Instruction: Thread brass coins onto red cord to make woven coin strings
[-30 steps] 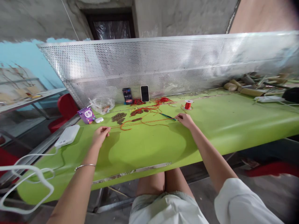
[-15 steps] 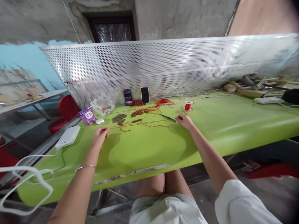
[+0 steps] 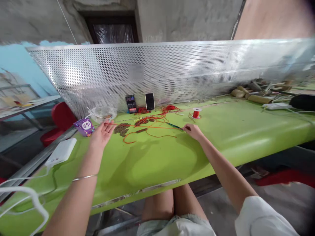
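Note:
A taut red cord [image 3: 147,127] runs between my hands above the green tabletop. My left hand [image 3: 101,132], palm turned up and fingers loosely curled, holds the cord's left end near the thumb and forefinger. At the other end my right hand [image 3: 193,131] pinches the cord. A slim dark-green pen-like tool [image 3: 174,126] reaches to the right fingertips; whether they grip it I cannot tell. Between the hands are a pile of brown coin-like discs [image 3: 122,129], a second pile [image 3: 144,122] with red cords, and a short brown piece [image 3: 141,130] with orange-red cord.
A red thread spool [image 3: 196,114] stands beyond my right hand. Two phones, one with a black screen [image 3: 149,101], lean at the back before a perforated metal panel [image 3: 172,72]. Leftward are a purple packet [image 3: 85,127], a plastic bag [image 3: 104,113] and a white power bank [image 3: 61,151] with cables.
My left hand has lifted and turned palm up, its fingers loosening from a closed pinch, and the cord rises with it. My right hand keeps its pinch. The view has shifted slightly.

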`<state>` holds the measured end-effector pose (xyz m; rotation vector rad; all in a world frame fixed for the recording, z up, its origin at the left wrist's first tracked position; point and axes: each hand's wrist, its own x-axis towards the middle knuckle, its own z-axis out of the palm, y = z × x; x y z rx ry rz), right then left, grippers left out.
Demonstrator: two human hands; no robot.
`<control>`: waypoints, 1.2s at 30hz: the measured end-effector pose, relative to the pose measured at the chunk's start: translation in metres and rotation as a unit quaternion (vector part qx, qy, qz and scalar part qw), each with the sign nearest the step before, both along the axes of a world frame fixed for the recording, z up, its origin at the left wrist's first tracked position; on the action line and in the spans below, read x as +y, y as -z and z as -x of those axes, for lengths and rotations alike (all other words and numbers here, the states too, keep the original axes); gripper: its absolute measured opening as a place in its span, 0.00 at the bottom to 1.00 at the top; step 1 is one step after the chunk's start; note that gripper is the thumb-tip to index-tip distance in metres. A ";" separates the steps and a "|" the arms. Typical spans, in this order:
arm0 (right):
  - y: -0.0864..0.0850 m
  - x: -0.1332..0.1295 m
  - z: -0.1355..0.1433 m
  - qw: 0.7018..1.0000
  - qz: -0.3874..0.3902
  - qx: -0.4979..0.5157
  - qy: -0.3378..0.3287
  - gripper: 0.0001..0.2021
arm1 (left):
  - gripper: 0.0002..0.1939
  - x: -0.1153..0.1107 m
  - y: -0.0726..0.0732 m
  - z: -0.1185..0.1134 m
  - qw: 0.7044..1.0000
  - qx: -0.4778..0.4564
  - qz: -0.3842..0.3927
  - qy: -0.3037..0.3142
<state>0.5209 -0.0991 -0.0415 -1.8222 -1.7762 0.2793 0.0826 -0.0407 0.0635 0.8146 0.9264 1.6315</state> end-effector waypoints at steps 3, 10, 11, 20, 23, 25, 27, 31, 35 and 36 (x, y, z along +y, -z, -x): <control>-0.001 -0.002 0.001 1.000 -0.001 -0.002 -0.001 0.12 | 0.12 0.015 -0.010 -0.010 0.999 -0.048 -0.005 -0.024; -0.003 -0.009 0.005 0.999 -0.043 0.011 -0.016 0.14 | 0.13 0.023 -0.027 -0.023 0.998 -0.063 -0.021 0.001; -0.004 -0.010 0.006 0.999 -0.049 0.012 -0.019 0.14 | 0.12 0.022 -0.027 -0.026 0.998 -0.057 -0.025 0.013; -0.030 -0.012 0.041 0.989 -0.117 0.000 -0.089 0.12 | 0.14 -0.012 -0.004 -0.057 0.983 0.107 -0.103 0.112; -0.043 -0.006 0.065 0.984 -0.117 -0.014 -0.132 0.10 | 0.14 -0.023 0.006 -0.065 0.959 0.212 -0.122 0.144; -0.052 -0.002 0.083 0.978 -0.119 -0.024 -0.168 0.08 | 0.13 -0.029 0.012 -0.070 0.931 0.293 -0.135 0.174; -0.061 0.002 0.102 0.967 -0.134 -0.016 -0.215 0.06 | 0.11 -0.034 0.019 -0.077 0.895 0.366 -0.156 0.203; -0.074 0.005 0.138 0.941 -0.130 0.085 -0.302 0.06 | 0.09 -0.044 0.029 -0.089 0.828 0.461 -0.226 0.226; -0.069 0.004 0.163 0.921 -0.038 0.172 -0.348 0.04 | 0.09 -0.053 0.037 -0.086 0.710 0.578 -0.364 0.171; -0.065 0.002 0.167 0.915 -0.021 0.192 -0.353 0.04 | 0.11 -0.055 0.040 -0.081 0.654 0.627 -0.402 0.133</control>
